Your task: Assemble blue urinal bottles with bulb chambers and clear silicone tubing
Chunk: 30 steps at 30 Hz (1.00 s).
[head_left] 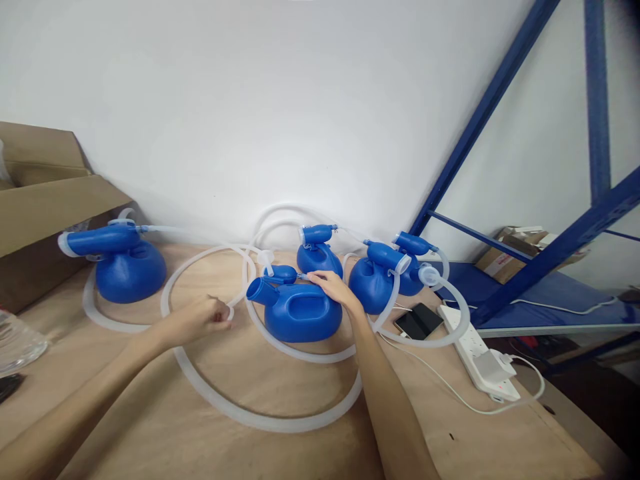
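Around the middle of the worktop [295, 450], a blue jug [300, 327] is stood upright, nearer the far edge, its open mouth pointed up and to the left. Behind it, a smaller blue piece [283, 274] is partly hidden. The right hand [331, 288] is laid over the jug's top, fingertips at the narrow right end of that piece; whether its grip is clamped there cannot be told. To the left, apart from the jug, the grip of the left hand [213, 313] is drawn together on a pale hose end [231, 313]. A wide loop of pale hose [280, 425] is spread about and in front of the jug.

Toward the left edge, another jug [131, 273] is set beside a cardboard box [60, 207]. Three more are clustered along the far edge, right of centre. Toward the right edge, a dark phone [419, 321] is placed just beside a white power strip [467, 343], a plug [493, 367] fitted in it.
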{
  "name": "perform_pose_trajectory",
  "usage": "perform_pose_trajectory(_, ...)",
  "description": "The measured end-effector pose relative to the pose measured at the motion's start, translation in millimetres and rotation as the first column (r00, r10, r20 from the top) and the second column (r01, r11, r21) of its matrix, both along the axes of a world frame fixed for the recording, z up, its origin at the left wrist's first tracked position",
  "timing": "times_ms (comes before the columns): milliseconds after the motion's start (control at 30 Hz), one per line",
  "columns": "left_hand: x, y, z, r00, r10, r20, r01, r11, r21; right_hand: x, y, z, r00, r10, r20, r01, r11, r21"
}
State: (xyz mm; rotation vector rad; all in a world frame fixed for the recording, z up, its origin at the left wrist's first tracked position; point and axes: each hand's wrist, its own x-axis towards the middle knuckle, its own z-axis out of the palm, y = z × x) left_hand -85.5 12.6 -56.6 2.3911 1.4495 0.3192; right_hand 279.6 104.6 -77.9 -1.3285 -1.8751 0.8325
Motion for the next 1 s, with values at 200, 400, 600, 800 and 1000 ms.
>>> perform_pose_trajectory(200,22.1,-18.4,-7.7,0.998,0.012,-0.057,-0.012,1.000,0.001,19.2,0.6,23.8,0.981,-0.136,-0.141,0.164,0.963,0.212)
perform_pose_trajectory(400,73.5,-21.1,64.1,0.914,-0.037,0.404,0.060,0.997,-0.045,44.5,-36.4,78.7,0.906,-0.174,-0.386,0.355,0.808,0.470)
perform_pose_trajectory(600,105.9,-12.6,101.5,0.535,0.017,0.845,-0.188,0.977,0.100,30.6,-66.0,101.9,0.906,-0.045,-0.422,0.315,0.737,0.598)
perform_pose_trajectory(800,109.2,-11.7,102.8,0.533,-0.040,0.845,-0.177,0.972,0.157,20.9,-80.5,112.1,0.979,-0.077,-0.188,0.182,0.744,0.643)
perform_pose_trajectory(1000,113.6,-14.0,93.3,0.582,-0.135,0.802,-0.058,0.977,0.207,-4.0,-109.5,124.7,0.961,0.009,0.278,-0.205,0.698,0.686)
